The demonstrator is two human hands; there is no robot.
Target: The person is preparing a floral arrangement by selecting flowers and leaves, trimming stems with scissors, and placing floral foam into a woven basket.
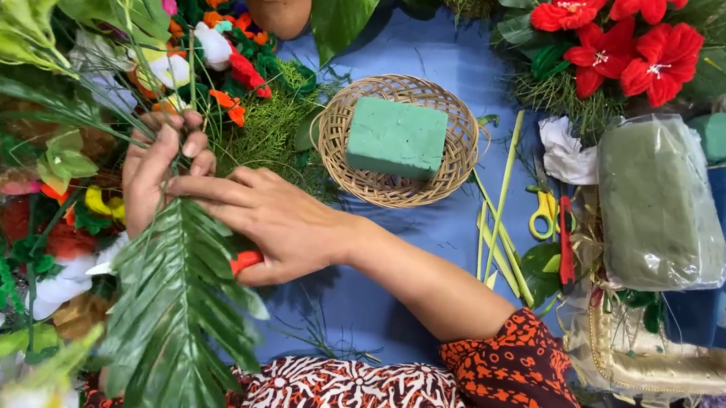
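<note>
From the head view, the left hand grips the stem of a green frond at the left of the blue desk, fingers closed round it. The right hand lies across the leaves, clasping a red-handled tool, mostly hidden. Farther off, a foam block sits in a basket. A careless snip so near the fingers could nick them, or crush the leaflets.

Two hands, one wicker basket, three green foam blocks and four red flowers are counted.
</note>
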